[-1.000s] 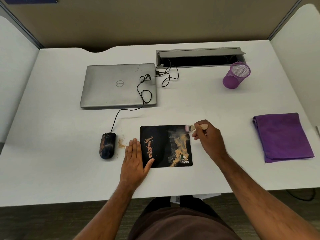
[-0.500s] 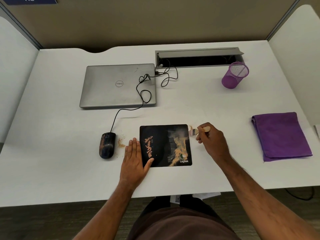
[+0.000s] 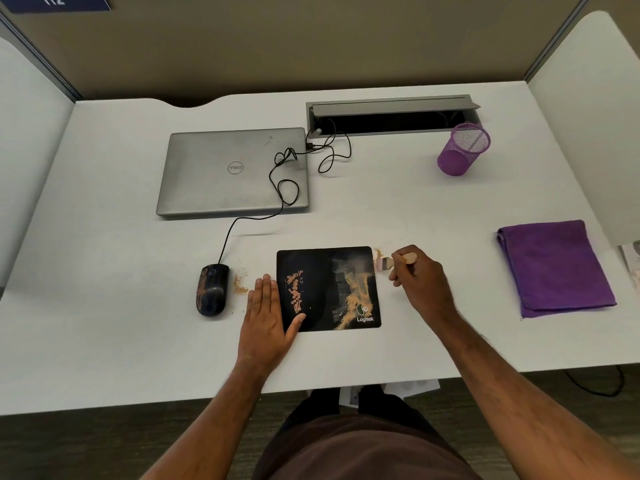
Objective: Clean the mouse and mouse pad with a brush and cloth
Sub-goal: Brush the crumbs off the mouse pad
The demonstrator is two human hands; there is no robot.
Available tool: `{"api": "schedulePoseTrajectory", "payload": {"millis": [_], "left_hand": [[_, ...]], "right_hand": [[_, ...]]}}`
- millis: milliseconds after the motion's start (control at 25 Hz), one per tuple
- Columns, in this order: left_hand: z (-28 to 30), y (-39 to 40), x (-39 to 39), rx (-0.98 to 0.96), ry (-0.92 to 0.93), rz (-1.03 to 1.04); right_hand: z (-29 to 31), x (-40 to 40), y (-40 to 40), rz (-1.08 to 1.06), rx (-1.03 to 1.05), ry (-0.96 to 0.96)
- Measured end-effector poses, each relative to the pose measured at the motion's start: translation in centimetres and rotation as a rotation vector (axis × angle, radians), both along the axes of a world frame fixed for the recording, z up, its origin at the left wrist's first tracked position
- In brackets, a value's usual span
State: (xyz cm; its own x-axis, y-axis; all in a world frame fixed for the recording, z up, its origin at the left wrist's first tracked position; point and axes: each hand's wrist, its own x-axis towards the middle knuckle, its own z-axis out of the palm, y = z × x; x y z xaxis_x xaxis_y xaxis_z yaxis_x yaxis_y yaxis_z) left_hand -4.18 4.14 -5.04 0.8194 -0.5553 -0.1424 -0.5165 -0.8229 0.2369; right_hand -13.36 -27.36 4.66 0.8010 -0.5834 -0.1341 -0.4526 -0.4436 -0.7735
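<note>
**Brush at the right edge of the pad, more dust waiting to the left**

The person stands at a white desk. The left hand lies flat with straight fingers, partly on the desk and partly on the left border of the mouse pad, and the thumb presses on the near left part of the pad. It holds nothing; it only keeps the pad in place.

The right hand has its fingers curled around the wooden handle of a small brush. The bristles point to the left and are just beside the far right corner of the pad, off its edge, next to a little heap of sandy dust on the desk.

On the pad, a broad trail of dust runs from the middle to the near right corner, and a thinner band lies near the left hand. Both lie left of the brush, so I think the next stroke must begin further left and sweep to the right. The right hand is clearly nearer to the broad trail.

The mouse lies left of the left hand, its long axis pointing away from the person, with dust on it. The purple cloth rests folded, well apart on the right.
</note>
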Motion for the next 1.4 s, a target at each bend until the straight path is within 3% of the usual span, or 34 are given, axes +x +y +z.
{"api": "schedulePoseTrajectory", "payload": {"millis": [320,560,840,1080,1240,1400], "left_hand": [[0.2,0.0,0.1,0.015,0.007,-0.003],[0.2,0.1,0.2,0.019,-0.003,-0.017],[0.3,0.2,0.1,0.016,-0.009,-0.019],[0.3,0.1,0.1,0.014,-0.008,-0.021],[0.4,0.2,0.1,0.011,-0.008,-0.021],[0.4,0.1,0.2,0.018,-0.016,-0.022]], "right_hand": [[0.0,0.8,3.1,0.089,0.177,-0.05],[0.5,0.3,1.7,0.016,-0.013,0.004],[0.2,2.2,4.7,0.197,0.112,-0.018],[-0.2,1.2,2.4,0.054,-0.097,0.048],[1.0,1.7,3.1,0.106,0.042,-0.038],[0.9,2.6,4.9,0.229,0.172,0.009]]}}
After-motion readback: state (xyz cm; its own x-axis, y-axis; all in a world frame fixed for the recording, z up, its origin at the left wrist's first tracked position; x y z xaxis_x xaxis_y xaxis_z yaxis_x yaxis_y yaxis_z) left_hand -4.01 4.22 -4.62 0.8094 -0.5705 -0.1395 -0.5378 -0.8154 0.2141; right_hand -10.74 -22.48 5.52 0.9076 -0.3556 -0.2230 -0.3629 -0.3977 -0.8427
